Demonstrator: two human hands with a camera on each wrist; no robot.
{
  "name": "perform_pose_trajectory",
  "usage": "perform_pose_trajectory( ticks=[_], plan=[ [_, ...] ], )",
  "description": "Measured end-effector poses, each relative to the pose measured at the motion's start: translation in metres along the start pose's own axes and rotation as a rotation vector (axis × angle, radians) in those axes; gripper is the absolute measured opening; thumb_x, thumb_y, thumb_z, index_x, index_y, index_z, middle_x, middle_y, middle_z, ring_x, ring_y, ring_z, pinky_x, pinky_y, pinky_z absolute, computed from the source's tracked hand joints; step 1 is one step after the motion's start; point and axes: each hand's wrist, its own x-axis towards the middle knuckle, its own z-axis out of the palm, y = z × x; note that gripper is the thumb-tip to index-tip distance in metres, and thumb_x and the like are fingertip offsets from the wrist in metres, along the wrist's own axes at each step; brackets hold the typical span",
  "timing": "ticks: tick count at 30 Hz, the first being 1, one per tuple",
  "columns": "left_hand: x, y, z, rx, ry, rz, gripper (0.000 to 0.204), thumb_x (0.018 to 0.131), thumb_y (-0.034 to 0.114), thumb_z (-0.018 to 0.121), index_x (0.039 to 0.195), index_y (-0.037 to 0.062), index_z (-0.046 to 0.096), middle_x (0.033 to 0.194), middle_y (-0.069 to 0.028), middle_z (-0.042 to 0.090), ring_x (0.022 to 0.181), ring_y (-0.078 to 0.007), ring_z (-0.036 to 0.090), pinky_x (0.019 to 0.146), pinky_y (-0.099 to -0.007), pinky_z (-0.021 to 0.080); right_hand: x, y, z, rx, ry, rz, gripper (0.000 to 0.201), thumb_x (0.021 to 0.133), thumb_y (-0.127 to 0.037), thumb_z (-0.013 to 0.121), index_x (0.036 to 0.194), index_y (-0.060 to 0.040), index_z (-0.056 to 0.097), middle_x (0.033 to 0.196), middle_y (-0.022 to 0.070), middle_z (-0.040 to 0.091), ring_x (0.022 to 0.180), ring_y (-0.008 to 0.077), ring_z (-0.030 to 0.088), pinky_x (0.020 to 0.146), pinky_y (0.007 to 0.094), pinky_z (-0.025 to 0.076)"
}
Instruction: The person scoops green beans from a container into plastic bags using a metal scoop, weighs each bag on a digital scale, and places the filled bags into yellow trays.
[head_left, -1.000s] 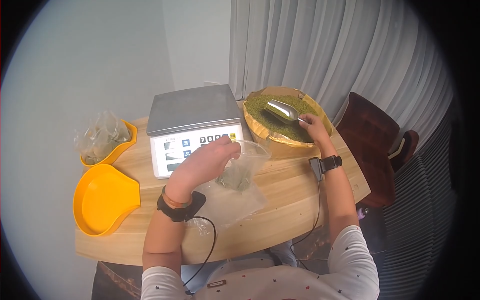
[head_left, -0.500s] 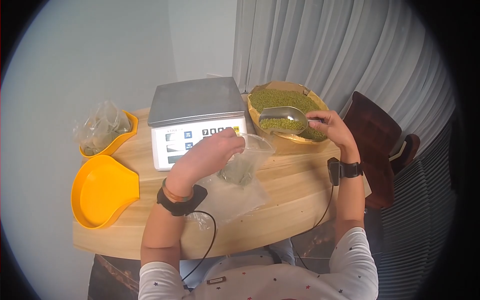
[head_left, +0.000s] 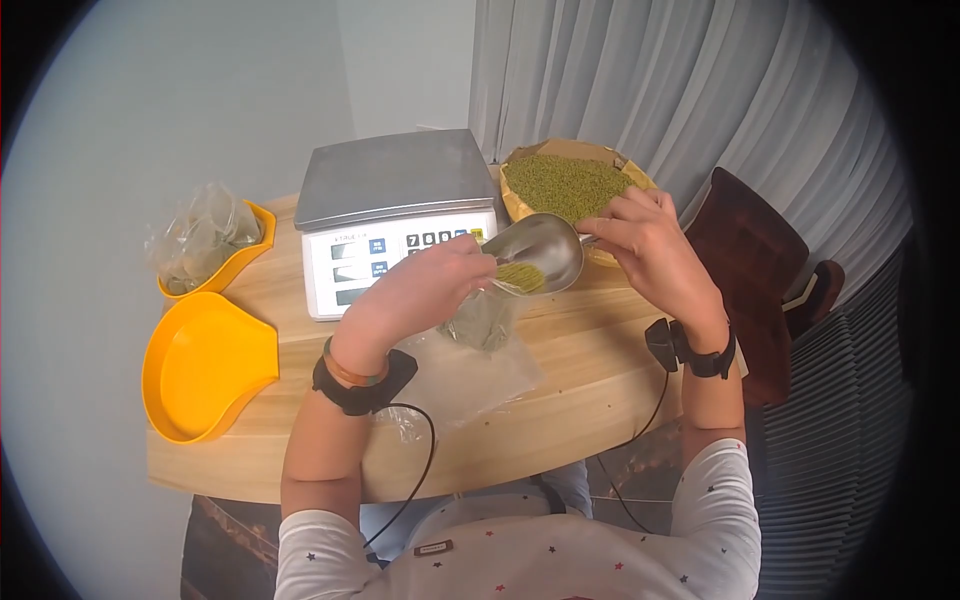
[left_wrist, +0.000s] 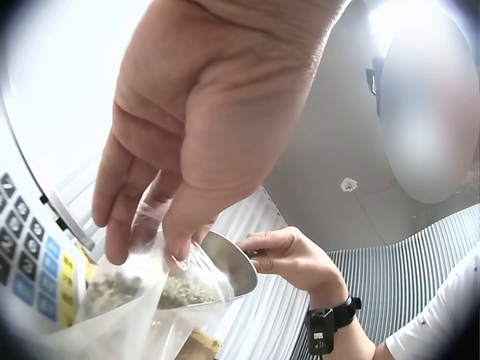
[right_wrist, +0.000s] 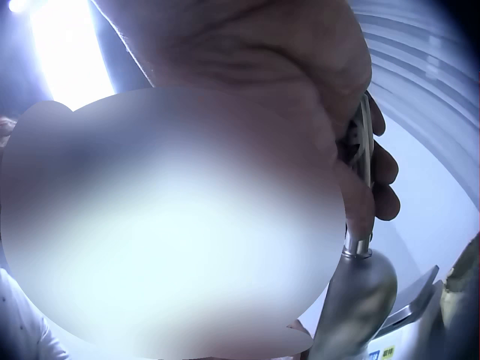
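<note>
My left hand (head_left: pixel 425 285) pinches the upper edge of a clear plastic bag (head_left: pixel 478 325), which has green beans inside and stands in front of the scale. My right hand (head_left: pixel 650 250) grips the handle of a metal scoop (head_left: pixel 562 255). The scoop's lip lies at the bag's mouth, close to the left fingertips, and small green beans (head_left: pixel 520 277) sit toward that lip. In the left wrist view, beans show behind the plastic (left_wrist: pixel 180 292) below the left thumb. In the right wrist view the fingers curl round the scoop handle (right_wrist: pixel 365 146).
A sack (head_left: pixel 513 200) of green beans stands at the back right, beside a scale (head_left: pixel 395 180). At left are an uncovered yellow tray (head_left: pixel 210 370) and another yellow tray (head_left: pixel 258 255) bearing filled bags (head_left: pixel 205 240). Flat plastic (head_left: pixel 480 385) lies under the bag. A chair (head_left: pixel 745 240) stands at right.
The right hand has lifted the scoop with beans out of the sack and moved it left to the bag's mouth, tilting it. The left hand still holds the bag in about the same place.
</note>
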Motion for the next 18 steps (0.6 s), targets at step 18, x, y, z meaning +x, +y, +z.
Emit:
perform_pose_trajectory(
  ticks=[18],
  plan=[
    [0.003, 0.007, -0.002, -0.077, -0.108, -0.099, 0.008, 0.097, 0.007, 0.05, 0.092, 0.0016, 0.046, 0.078, -0.0166, 0.055, 0.077, -0.0361, 0.058, 0.069, -0.0411, 0.047, -0.019, 0.117, 0.04, -0.25, 0.208, 0.371, 0.02, 0.084, -0.002, 0.068, 0.103, -0.0062, 0.075, 0.09, 0.0098, 0.066, 0.095, 0.0285, 0.058, 0.089, 0.0413, 0.039]
  ],
)
